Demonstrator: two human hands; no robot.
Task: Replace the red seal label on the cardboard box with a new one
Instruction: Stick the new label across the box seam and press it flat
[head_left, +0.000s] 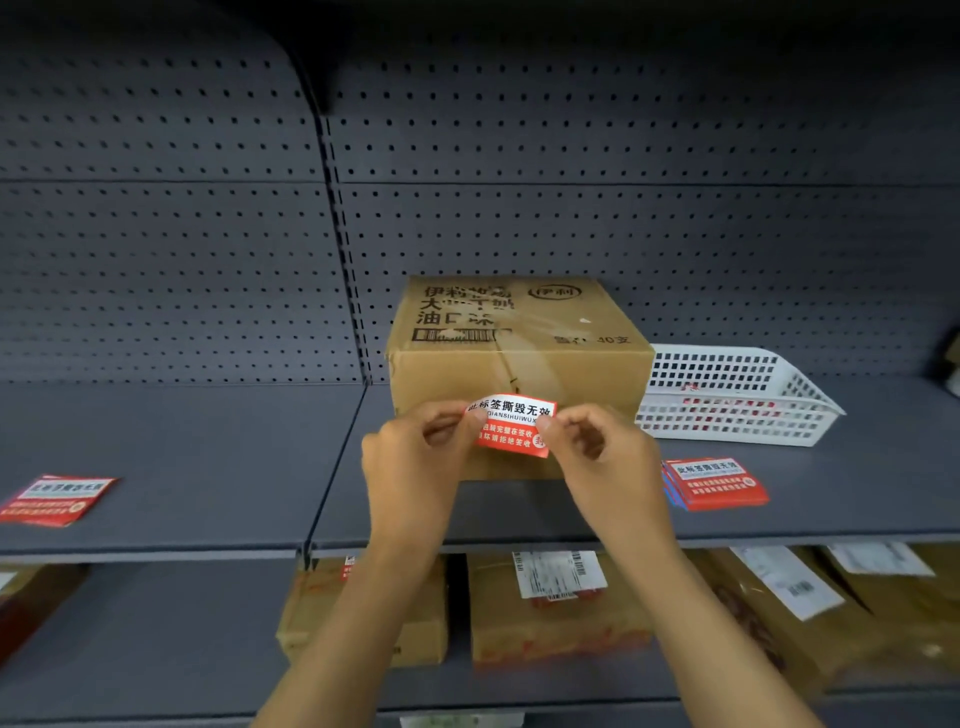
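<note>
A brown cardboard box (519, 343) with black print stands on the grey shelf (208, 467), its taped seam running over the top edge. In front of its near face I hold a red and white seal label (511, 428) stretched between both hands. My left hand (415, 457) pinches the label's left edge and my right hand (597, 452) pinches its right edge. Whether the label touches the box face, I cannot tell. A stack of red seal labels (714, 483) lies on the shelf right of the box.
A white plastic basket (737, 395) sits right of the box. Another red label sheet (52, 499) lies at the shelf's left end. A grey pegboard (571, 208) backs the shelf. On the lower shelf stand several cardboard parcels (556, 608).
</note>
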